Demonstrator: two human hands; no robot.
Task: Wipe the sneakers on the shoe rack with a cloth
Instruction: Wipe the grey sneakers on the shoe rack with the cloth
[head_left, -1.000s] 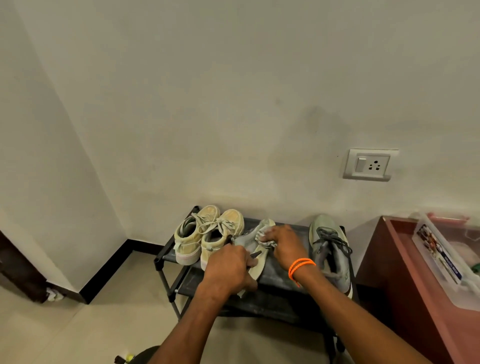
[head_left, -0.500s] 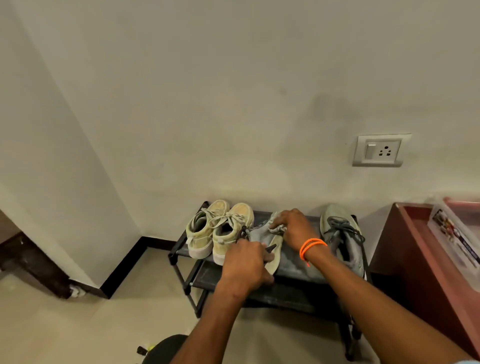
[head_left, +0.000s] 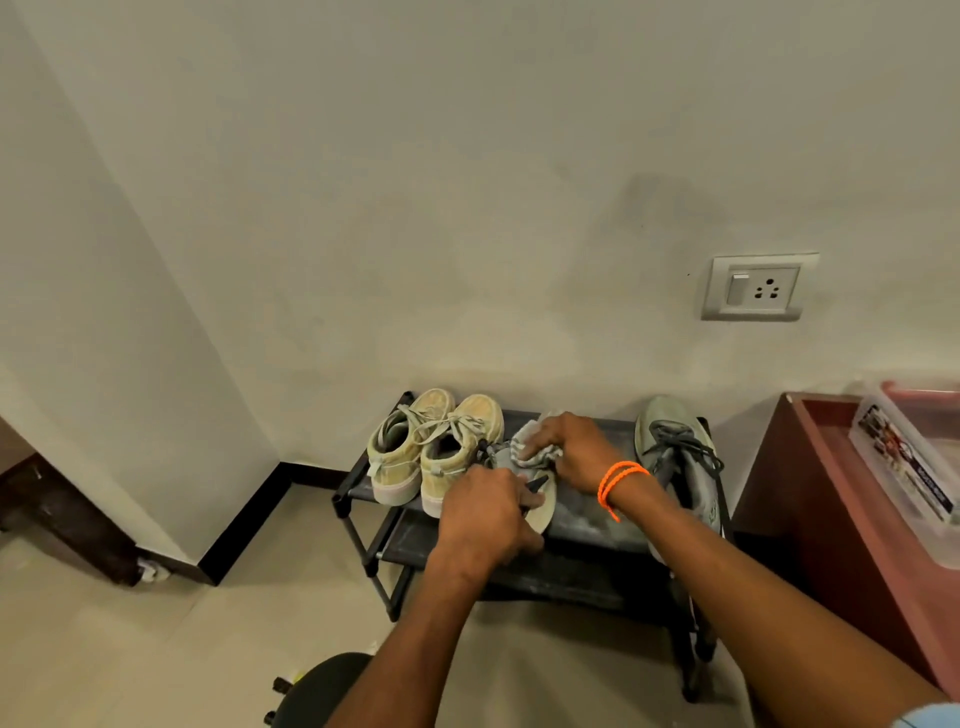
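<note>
A black shoe rack (head_left: 592, 525) stands against the wall. On its top shelf, left, sits a pair of beige sneakers (head_left: 436, 447). A grey sneaker (head_left: 540, 506) lies tipped in the middle, mostly hidden by my hands. My left hand (head_left: 483, 514) grips its heel end. My right hand (head_left: 576, 449), with orange bands at the wrist, holds a bunched grey cloth (head_left: 530, 447) against the shoe's upper. The second grey sneaker (head_left: 680, 457) stands at the shelf's right end.
A reddish-brown cabinet (head_left: 831, 499) stands right of the rack, with a clear plastic box (head_left: 909, 457) on top. A wall socket (head_left: 756, 288) sits above. A dark round stool (head_left: 322, 691) is at the bottom. Dark wooden furniture (head_left: 57, 514) is at the left.
The view has shifted, so the rack sits further right and lower. My right hand with the cloth has shifted a little along the grey sneaker. My left hand keeps its grip.
</note>
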